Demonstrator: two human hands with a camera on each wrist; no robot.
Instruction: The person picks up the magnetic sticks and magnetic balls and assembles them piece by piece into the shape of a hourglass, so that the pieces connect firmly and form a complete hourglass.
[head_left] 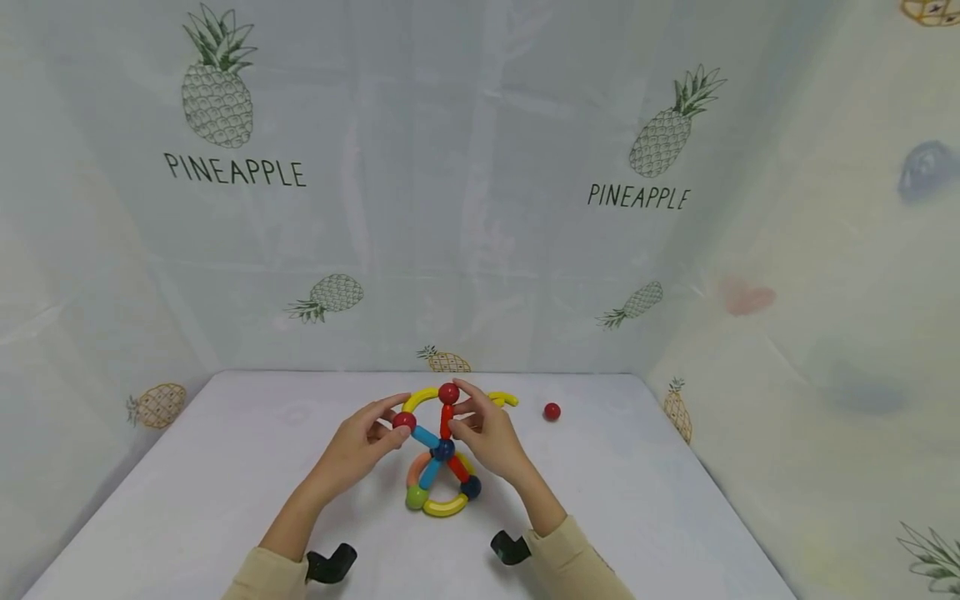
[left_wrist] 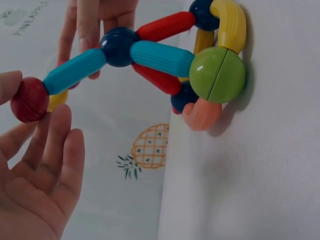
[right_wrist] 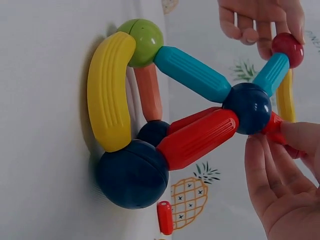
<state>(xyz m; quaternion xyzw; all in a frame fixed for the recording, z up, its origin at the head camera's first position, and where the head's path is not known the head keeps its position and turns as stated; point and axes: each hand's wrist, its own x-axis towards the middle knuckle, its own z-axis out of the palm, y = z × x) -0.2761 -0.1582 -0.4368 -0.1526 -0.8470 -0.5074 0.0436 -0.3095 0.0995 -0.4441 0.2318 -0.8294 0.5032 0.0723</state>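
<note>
A magnetic-looking stick-and-ball model stands on the table. Its base joins a green ball [head_left: 416,497], navy balls [right_wrist: 132,174], yellow curved sticks [head_left: 446,506] and a coral curved stick [left_wrist: 202,114]. Straight sticks rise to a central navy ball [head_left: 444,450]. From there a light-blue stick [left_wrist: 75,71] reaches a red ball [head_left: 404,421], which my left hand [head_left: 356,446] pinches between thumb and fingers. A red stick [head_left: 447,422] points up to another red ball [head_left: 449,393]; my right hand [head_left: 487,429] grips that stick. Between both red balls arches a yellow curved stick [head_left: 420,397].
Behind my right hand lies a separate yellow curved piece [head_left: 504,398], partly hidden. One loose red ball [head_left: 552,411] rests farther right. The right wrist view shows a short red stick [right_wrist: 165,217] near the table's far edge. Pineapple-print curtain [head_left: 450,208] encloses the white table [head_left: 615,500].
</note>
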